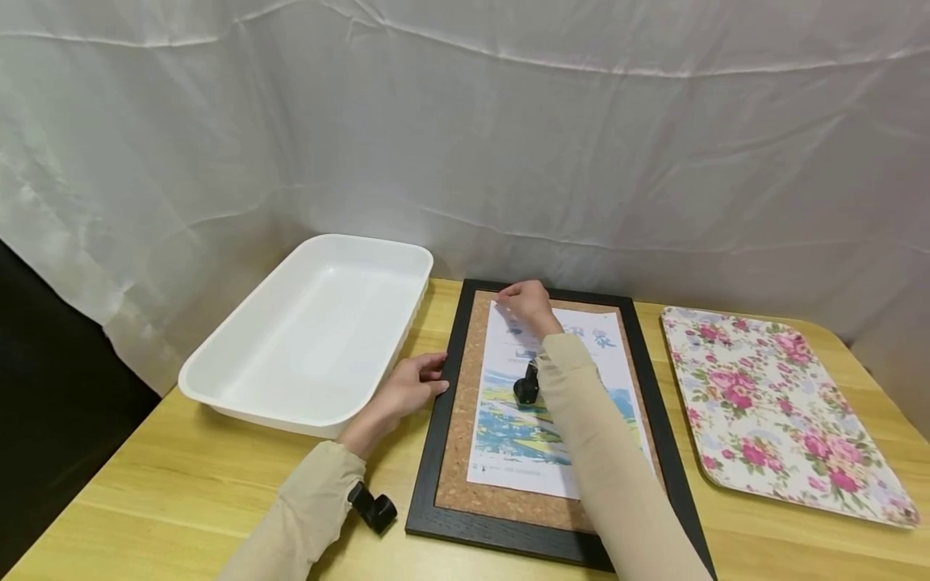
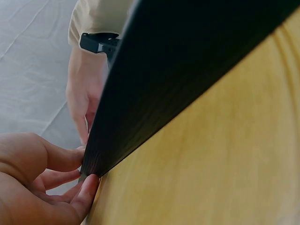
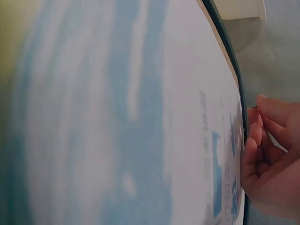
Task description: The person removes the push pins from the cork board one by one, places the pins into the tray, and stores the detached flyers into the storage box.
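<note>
- Right hand (image 1: 529, 307): thumb and forefinger pinch something tiny, hard to identify, at the upper left corner of the poster (image 1: 508, 440).
- Left hand (image 1: 407, 386): fingers relaxed, touching the side of the black frame (image 1: 441, 420).
- Poster: lies on the cork (image 1: 452, 488) inside that frame; large blue characters run across the top, partly covered by the right arm; the small print at the foot is too fine to read.
- Left of the frame: a white tub (image 1: 305, 347); right, a floral tray (image 1: 770, 420).
- Surface (image 1: 167, 492): yellowish wood grain.
- Room: wrinkled pale cloth (image 1: 508, 153) hangs behind; darkness fills the far left.
</note>
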The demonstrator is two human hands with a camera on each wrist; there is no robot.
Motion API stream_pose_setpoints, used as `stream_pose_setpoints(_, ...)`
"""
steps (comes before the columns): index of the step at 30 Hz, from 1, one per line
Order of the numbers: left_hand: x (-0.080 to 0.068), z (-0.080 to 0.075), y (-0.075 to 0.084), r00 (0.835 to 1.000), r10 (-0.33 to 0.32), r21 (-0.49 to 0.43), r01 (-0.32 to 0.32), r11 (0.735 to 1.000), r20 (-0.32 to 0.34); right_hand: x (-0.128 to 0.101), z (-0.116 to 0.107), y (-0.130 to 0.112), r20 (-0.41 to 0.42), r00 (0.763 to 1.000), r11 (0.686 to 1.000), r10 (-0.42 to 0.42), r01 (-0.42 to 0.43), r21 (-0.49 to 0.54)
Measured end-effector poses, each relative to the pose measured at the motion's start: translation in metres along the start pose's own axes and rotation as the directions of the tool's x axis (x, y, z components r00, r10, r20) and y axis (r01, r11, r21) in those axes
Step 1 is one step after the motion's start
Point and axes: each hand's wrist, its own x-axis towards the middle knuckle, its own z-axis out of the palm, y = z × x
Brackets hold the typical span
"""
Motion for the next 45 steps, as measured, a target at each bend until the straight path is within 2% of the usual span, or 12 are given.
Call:
stream_pose_setpoints(7,0.000,0.000,0.001,1.000,0.005,0.000,-0.005,1.000,0.000,-0.003,-0.017,0.005,0.018,0.999,0.999,-0.026,0.027,-0.024)
stream_pose_setpoints(12,-0.001,0.000,0.002,1.000,0.012,-0.008,-0.012,1.000,-0.001,-0.004,-0.034,0.010,0.018,1.000,1.000,-0.016,0.017,-0.024)
stream_pose_setpoints(21,-0.001,-0.001,0.002,1.000,0.024,-0.003,-0.024,1.000,0.000,-0.005,-0.065,0.014,0.047,0.999,0.996,0.003,0.001,-0.088)
stream_pose_setpoints(34,0.000,-0.002,-0.001,1.000,0.016,0.007,-0.016,1.000,-0.003,-0.006,-0.102,0.028,0.009,0.997,0.990,0.077,-0.075,-0.116)
stream_pose_setpoints(38,0.000,-0.002,-0.002,1.000,0.015,0.010,-0.015,1.000,-0.004,-0.009,-0.114,0.032,-0.004,0.998,0.993,0.067,-0.067,-0.095)
stream_pose_setpoints(45,0.000,-0.002,-0.003,1.000,0.020,0.015,-0.020,1.000,-0.004,-0.014,-0.133,0.044,-0.055,0.998,0.991,0.022,-0.029,-0.131)
